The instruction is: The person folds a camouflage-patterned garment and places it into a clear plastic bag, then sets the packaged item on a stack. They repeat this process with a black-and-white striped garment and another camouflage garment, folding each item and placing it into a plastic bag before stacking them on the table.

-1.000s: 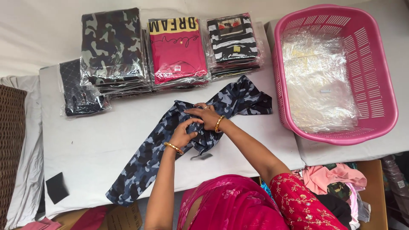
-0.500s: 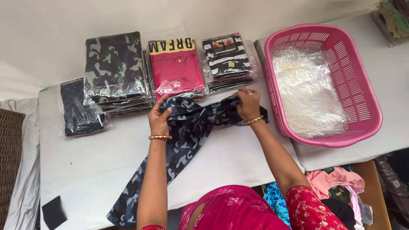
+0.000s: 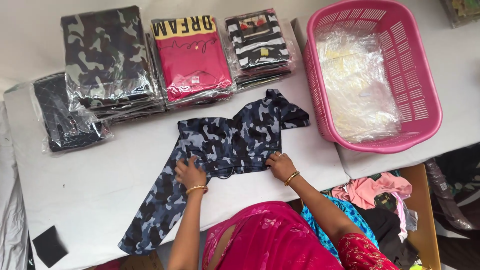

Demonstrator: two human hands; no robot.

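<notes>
A blue-grey camouflage garment (image 3: 225, 145) lies spread on the white table (image 3: 85, 180), one long part trailing toward the near left edge. My left hand (image 3: 189, 173) presses flat on its lower left part. At the garment's lower right edge my right hand (image 3: 280, 165) rests with fingers on the fabric. Both wrists wear gold bangles.
Behind the garment stand stacks of bagged clothes: green camouflage (image 3: 107, 60), pink and yellow (image 3: 192, 55), black-and-white striped (image 3: 257, 45), and a dark pack (image 3: 67, 117) at left. A pink basket (image 3: 425, 100) with clear plastic bags sits at right. Loose clothes (image 3: 380, 195) lie below the table's right end.
Both hands have come back from the garment's far edge to its near edge, and the body of the garment now lies flatter and more spread out.
</notes>
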